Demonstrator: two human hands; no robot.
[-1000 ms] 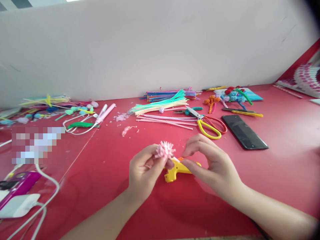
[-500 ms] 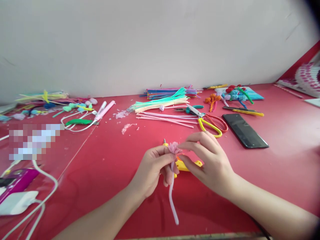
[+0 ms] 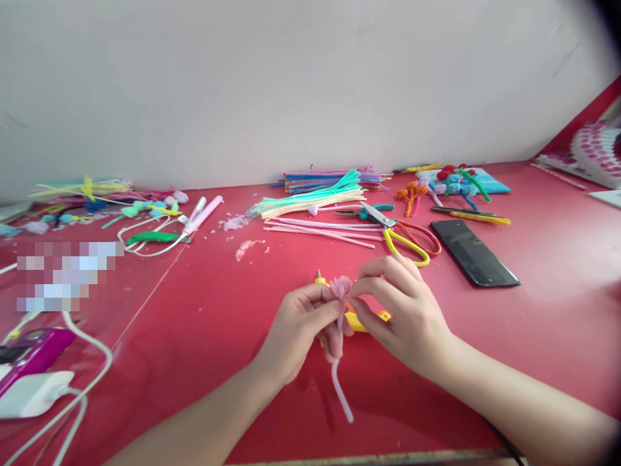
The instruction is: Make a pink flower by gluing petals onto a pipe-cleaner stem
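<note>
A pink fluffy pipe-cleaner flower [image 3: 341, 286] with a long pale lilac stem stands upright over the front middle of the table. My left hand [image 3: 305, 323] is closed around the stem just below the bloom, and the stem's lower end hangs out beneath the fingers. At the bloom's right lower edge, my right hand [image 3: 402, 310] pinches with thumb and forefinger; its other fingers curl above. Behind both hands lies a yellow hot glue gun [image 3: 361, 321], partly hidden, its metal nozzle showing beyond the left fingers.
Scissors [image 3: 405, 243], pliers [image 3: 381, 208] and loose pink pipe cleaners [image 3: 320, 234] lie beyond the hands. Pipe-cleaner bundles [image 3: 310, 197] are by the wall. A black phone [image 3: 475, 254] rests at right. A pink curling iron [image 3: 204, 215] and white cables [image 3: 92, 333] occupy the left.
The flower and my left hand have shifted slightly right, and the bloom stands more upright. My right thumb and forefinger have come closer together at its edge.
</note>
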